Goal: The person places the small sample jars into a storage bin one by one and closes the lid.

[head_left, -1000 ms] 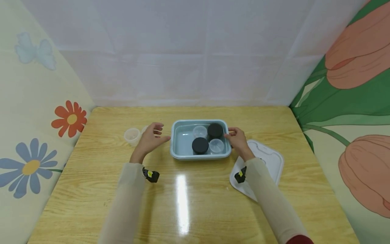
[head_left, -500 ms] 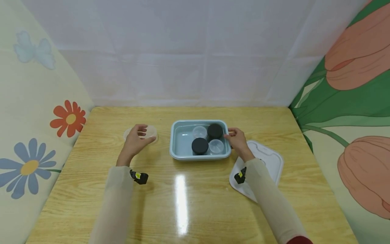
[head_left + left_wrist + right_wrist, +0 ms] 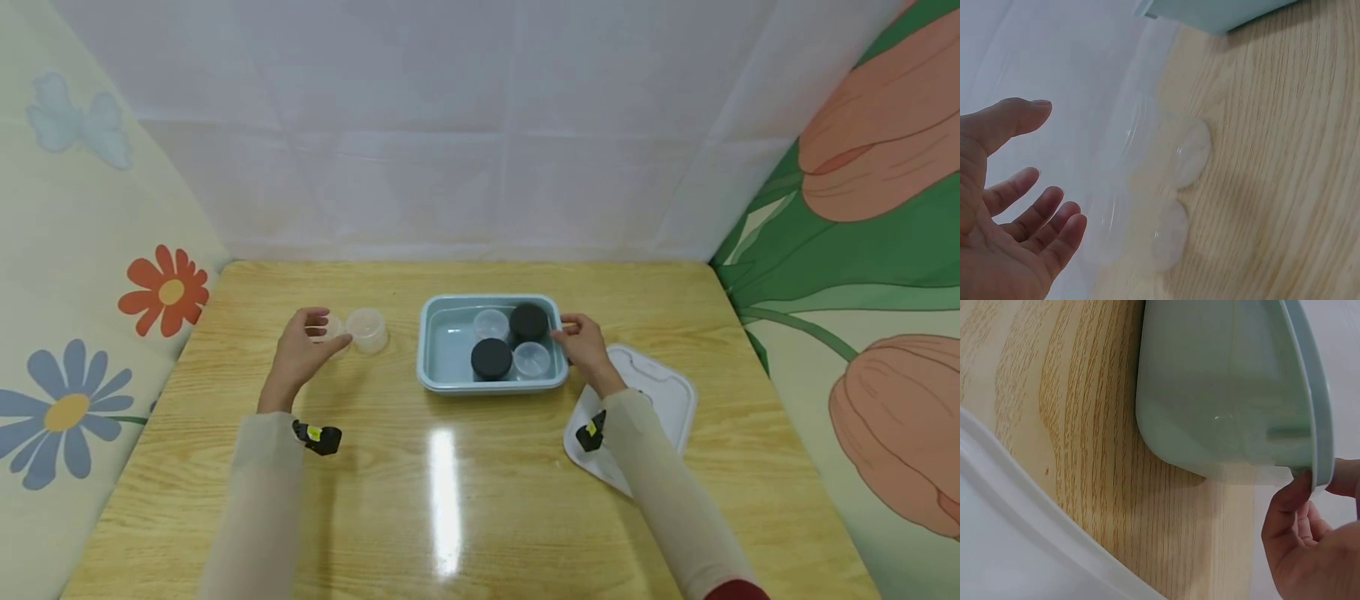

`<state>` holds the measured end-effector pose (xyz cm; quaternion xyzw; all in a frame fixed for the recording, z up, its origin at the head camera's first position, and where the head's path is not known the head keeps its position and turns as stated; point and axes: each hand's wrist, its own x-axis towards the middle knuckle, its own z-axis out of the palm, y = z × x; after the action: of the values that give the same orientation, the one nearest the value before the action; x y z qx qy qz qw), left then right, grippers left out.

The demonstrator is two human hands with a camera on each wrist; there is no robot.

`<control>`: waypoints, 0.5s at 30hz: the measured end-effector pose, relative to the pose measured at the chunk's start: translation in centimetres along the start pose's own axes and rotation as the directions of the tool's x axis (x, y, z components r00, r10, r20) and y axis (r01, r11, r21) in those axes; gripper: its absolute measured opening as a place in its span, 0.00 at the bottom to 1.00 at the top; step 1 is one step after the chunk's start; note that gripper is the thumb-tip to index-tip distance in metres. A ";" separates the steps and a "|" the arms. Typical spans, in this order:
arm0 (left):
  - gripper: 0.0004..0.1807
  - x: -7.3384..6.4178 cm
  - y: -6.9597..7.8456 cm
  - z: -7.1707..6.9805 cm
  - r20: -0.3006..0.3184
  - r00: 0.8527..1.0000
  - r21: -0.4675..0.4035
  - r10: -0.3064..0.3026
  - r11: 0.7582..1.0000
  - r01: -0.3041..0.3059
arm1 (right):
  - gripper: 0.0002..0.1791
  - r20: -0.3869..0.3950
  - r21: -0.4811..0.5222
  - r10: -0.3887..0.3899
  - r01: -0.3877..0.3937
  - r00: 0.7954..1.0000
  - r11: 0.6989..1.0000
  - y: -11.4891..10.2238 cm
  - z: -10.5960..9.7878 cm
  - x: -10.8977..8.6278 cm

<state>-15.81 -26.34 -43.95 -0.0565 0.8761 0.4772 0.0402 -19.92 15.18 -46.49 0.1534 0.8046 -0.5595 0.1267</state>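
My right hand [image 3: 585, 346] pinches the right end rim of a light blue plastic bin [image 3: 447, 358]; in the right wrist view its thumb and fingers [image 3: 1288, 503] lie on either side of that rim. Inside the bin, toward the right, sit two round black-topped containers [image 3: 492, 358] and two clear plastic cups [image 3: 532, 360]. Left of the bin, my left hand [image 3: 294, 354] is held over the table with fingers spread and thumb apart, holding nothing. Just beyond its fingers stand two more clear cups, the nearer-to-bin cup [image 3: 367, 330] and another cup [image 3: 1169, 234] partly hidden by the hand in the head view.
A white lid [image 3: 663, 396] lies on the wooden table [image 3: 390, 500] under my right forearm, at the bin's right. A white cloth backdrop [image 3: 480, 192] rises at the table's back edge. Flower-printed panels [image 3: 172, 292] flank both sides.
My left hand has moved left, away from the bin and past the clear cups, uncovering the cup nearer the bin. The right hand has stayed on the bin's rim.
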 end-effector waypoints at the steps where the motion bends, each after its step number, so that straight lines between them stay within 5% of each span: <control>1: 0.40 0.0 -0.2 -0.2 -0.007 1.000 0.000 -0.004 1.000 0.004 | 0.22 0.001 0.001 0.003 -0.003 1.000 1.000 0.0 0.0 0.0; 15: 0.42 1.0 -1.5 -1.5 -0.051 0.998 0.010 -0.044 0.999 0.044 | 0.22 -0.007 -0.007 -0.006 0.006 1.000 1.000 0.2 0.1 0.1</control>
<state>-16.58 -28.50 -44.52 -0.0878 0.8781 0.4696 0.0285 -19.96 15.18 -46.69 0.1525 0.8076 -0.5564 0.1226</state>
